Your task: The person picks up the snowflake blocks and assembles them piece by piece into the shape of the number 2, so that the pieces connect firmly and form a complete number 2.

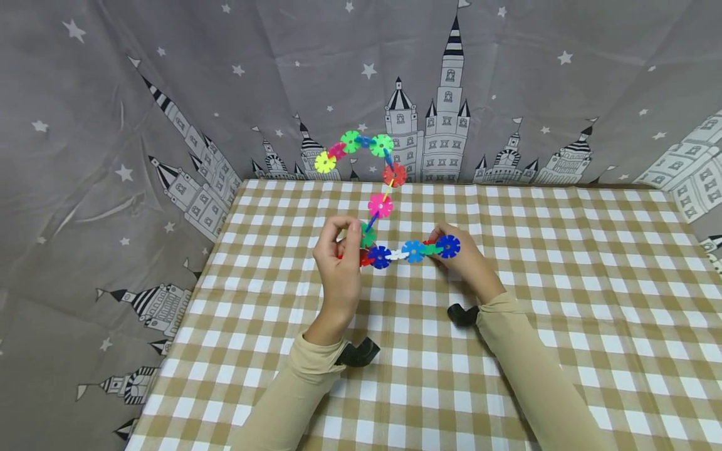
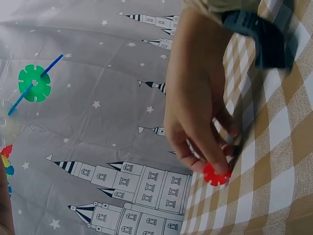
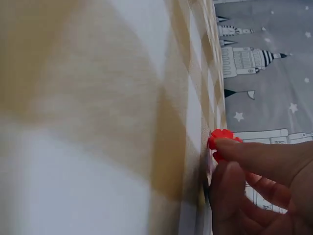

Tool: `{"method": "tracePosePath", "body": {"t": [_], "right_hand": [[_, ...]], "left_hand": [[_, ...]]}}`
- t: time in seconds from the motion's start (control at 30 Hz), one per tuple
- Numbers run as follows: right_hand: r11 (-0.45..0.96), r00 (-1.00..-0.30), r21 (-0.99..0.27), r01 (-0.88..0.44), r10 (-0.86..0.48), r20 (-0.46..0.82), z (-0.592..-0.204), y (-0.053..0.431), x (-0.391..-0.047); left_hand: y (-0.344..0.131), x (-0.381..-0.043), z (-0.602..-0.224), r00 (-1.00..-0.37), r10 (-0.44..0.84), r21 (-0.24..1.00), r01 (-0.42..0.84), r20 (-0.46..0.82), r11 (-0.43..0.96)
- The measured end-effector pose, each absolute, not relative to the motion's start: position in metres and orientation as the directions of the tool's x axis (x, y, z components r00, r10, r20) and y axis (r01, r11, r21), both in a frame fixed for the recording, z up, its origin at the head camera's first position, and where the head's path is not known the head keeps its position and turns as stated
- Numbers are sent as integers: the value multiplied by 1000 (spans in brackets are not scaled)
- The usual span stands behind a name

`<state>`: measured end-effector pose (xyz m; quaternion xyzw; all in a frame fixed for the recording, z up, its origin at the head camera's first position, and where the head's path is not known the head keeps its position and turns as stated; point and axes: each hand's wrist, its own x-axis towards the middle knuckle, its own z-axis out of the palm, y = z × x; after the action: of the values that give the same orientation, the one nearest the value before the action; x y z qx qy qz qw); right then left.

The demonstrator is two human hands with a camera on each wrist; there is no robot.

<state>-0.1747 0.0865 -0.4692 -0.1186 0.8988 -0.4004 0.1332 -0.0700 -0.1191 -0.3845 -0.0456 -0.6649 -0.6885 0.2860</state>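
Observation:
A chain of notched plastic flower discs [image 1: 380, 206] in many colours is held up between the hands. It curves from a yellow disc [image 1: 324, 162] at the upper left down to the left hand, then across to a dark blue disc [image 1: 449, 247] in front of the right hand. My left hand [image 1: 341, 263] pinches the chain near a green disc [image 1: 368, 235] and a red one; its fingertips partly hide the hold. My right hand [image 1: 459, 260] pinches a red disc [image 3: 222, 134] between thumb and finger, near the chain's right end.
A brown-and-white checked cloth [image 1: 271, 351] covers the table. Behind it hangs a grey curtain [image 1: 316, 56] printed with castles and stars. Black wrist-camera mounts [image 1: 360, 352] stick out at both cuffs.

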Motion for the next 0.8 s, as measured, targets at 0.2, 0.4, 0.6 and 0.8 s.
{"method": "tracePosePath", "body": {"t": [0.2,0.4,0.6,0.8], "right_hand": [[513,-925,-858,7,-324,-201,-464,104,-151],[195,-933,-979,-61,-358,-13,-432,133,-124],[-33,-937,-980,-195,-290,196,-396,153,-100],[-113,-952,-969,-218,-194,237,-384,153,-90]], "left_hand": [[-118,-71,-385,-833,-338,891,452,437,39],[-117,-72,-385,-834,-341,893,448,433,37],[-117,-71,-384,-837,-356,900,436,416,26],[-117,-71,-383,-845,-353,902,431,403,-2]]}}
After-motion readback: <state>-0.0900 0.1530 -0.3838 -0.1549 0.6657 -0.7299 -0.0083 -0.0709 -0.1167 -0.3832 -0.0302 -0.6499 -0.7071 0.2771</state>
